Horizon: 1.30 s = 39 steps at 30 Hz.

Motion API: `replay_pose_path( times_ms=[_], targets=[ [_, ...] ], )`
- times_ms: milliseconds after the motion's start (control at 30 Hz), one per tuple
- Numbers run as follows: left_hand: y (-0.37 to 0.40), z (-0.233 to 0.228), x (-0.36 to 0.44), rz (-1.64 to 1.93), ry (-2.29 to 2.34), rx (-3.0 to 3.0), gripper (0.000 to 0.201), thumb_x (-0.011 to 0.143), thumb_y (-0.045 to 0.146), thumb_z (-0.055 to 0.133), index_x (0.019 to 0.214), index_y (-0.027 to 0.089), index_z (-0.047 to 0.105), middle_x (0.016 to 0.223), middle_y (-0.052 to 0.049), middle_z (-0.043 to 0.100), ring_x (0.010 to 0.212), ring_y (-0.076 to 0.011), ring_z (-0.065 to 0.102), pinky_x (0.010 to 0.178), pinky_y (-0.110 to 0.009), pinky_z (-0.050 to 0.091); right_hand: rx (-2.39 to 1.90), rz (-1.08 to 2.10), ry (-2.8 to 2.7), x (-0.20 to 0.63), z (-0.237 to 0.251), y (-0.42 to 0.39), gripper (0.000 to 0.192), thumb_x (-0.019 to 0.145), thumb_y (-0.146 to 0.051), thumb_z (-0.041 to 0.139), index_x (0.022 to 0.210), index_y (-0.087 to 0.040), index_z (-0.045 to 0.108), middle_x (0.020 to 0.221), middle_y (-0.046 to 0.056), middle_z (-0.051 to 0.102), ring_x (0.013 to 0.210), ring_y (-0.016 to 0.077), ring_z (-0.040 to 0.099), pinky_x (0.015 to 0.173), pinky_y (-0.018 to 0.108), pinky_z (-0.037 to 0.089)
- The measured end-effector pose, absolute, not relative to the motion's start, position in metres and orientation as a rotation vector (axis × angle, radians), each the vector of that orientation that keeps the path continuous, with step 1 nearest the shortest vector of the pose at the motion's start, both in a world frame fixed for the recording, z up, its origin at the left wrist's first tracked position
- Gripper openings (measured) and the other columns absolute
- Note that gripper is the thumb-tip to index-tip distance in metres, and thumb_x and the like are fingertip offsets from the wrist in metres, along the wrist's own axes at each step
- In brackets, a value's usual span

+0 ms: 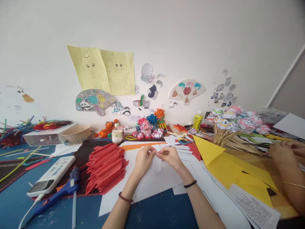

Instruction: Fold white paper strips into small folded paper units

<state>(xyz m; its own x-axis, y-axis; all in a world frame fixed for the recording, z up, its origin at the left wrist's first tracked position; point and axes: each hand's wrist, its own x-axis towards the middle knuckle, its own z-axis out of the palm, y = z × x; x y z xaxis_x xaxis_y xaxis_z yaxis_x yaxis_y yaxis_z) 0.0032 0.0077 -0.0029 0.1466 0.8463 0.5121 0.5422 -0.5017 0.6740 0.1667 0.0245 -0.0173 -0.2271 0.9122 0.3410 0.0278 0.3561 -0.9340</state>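
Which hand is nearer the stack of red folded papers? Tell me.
Left. The left hand holds the white paper piece just right of the red folded papers. The right hand pinches the same piece from its far side, farther from the stack.

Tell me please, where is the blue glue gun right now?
The blue glue gun lies at the head view's lower left, beside the white remote.

I see both forearms bare, no sleeves reaching the wrists. My left hand (143, 160) has a dark red band at its wrist. My right hand (170, 156) wears a thin black one.
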Motion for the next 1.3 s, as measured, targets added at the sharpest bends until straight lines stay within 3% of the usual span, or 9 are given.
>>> replay_pose_path(
  times_ms=[167, 333, 567, 733, 933, 1167, 1300],
  targets=[
    [0.009, -0.004, 0.002, 1.279, 1.326, 2.118, 0.014, 0.083, 0.024, 0.050, 0.077, 0.018, 0.060, 0.073, 0.000, 0.064, 0.063, -0.0132, 0.053, 0.059, -0.022, 0.038, -0.832, 1.202, -1.594, 0.167, -0.016, 0.023, 0.027, 0.069, -0.039, 0.074, 0.073, -0.013, 0.068, 0.060, 0.000, 0.059, 0.052, 0.0111, 0.052, 0.049, 0.023, 0.042],
    [0.012, 0.000, -0.002, 1.225, 1.285, 2.060, 0.020, 0.085, 0.028, 0.048, 0.078, 0.016, 0.063, 0.077, -0.002, 0.066, 0.065, -0.0135, 0.055, 0.061, -0.022, 0.039, -0.881, 1.145, -1.505, 0.169, -0.014, 0.023, 0.024, 0.065, -0.035, 0.076, 0.071, -0.013, 0.067, 0.058, -0.001, 0.058, 0.051, 0.0110, 0.051, 0.049, 0.023, 0.041],
    [0.013, 0.000, -0.009, 1.124, 1.265, 2.115, 0.021, 0.083, 0.027, 0.049, 0.072, 0.015, 0.063, 0.058, 0.001, 0.059, 0.054, -0.0124, 0.050, 0.054, -0.021, 0.034, -0.953, 1.097, -1.479, 0.170, -0.016, 0.026, 0.021, 0.065, -0.031, 0.075, 0.071, -0.013, 0.066, 0.051, -0.004, 0.054, 0.046, 0.0095, 0.049, 0.046, 0.022, 0.039],
    [0.014, -0.004, -0.008, 1.141, 1.312, 2.132, 0.019, 0.082, 0.026, 0.051, 0.070, 0.016, 0.063, 0.060, 0.000, 0.061, 0.057, -0.0131, 0.050, 0.056, -0.022, 0.033, -0.936, 1.276, -1.530, 0.168, -0.019, 0.024, 0.027, 0.062, -0.034, 0.077, 0.071, -0.013, 0.063, 0.053, -0.001, 0.059, 0.045, 0.0118, 0.055, 0.045, 0.023, 0.043],
    [0.019, 0.000, -0.019, 1.134, 1.302, 2.090, 0.028, 0.084, 0.039, 0.050, 0.085, 0.016, 0.065, 0.076, -0.003, 0.066, 0.066, -0.0149, 0.054, 0.061, -0.023, 0.037, -0.959, 1.246, -1.392, 0.171, -0.017, 0.025, 0.034, 0.062, -0.041, 0.077, 0.072, -0.014, 0.059, 0.052, 0.000, 0.062, 0.048, 0.0159, 0.061, 0.048, 0.025, 0.048],
    [0.024, -0.004, -0.031, 1.014, 1.269, 2.060, 0.025, 0.074, 0.039, 0.062, 0.076, 0.014, 0.066, 0.053, 0.004, 0.049, 0.053, -0.0113, 0.042, 0.052, -0.022, 0.030, -0.984, 1.342, -1.402, 0.175, -0.022, 0.028, 0.041, 0.060, -0.038, 0.079, 0.085, -0.015, 0.057, 0.055, 0.000, 0.064, 0.052, 0.0183, 0.064, 0.052, 0.027, 0.049],
    [0.022, -0.003, -0.035, 0.974, 1.207, 2.005, 0.031, 0.075, 0.042, 0.060, 0.086, 0.013, 0.065, 0.052, 0.005, 0.047, 0.050, -0.0113, 0.046, 0.050, -0.022, 0.035, -0.990, 1.281, -1.481, 0.173, -0.024, 0.030, 0.036, 0.061, -0.043, 0.078, 0.070, -0.015, 0.056, 0.051, 0.001, 0.063, 0.048, 0.0155, 0.060, 0.049, 0.024, 0.044]
  ],
)
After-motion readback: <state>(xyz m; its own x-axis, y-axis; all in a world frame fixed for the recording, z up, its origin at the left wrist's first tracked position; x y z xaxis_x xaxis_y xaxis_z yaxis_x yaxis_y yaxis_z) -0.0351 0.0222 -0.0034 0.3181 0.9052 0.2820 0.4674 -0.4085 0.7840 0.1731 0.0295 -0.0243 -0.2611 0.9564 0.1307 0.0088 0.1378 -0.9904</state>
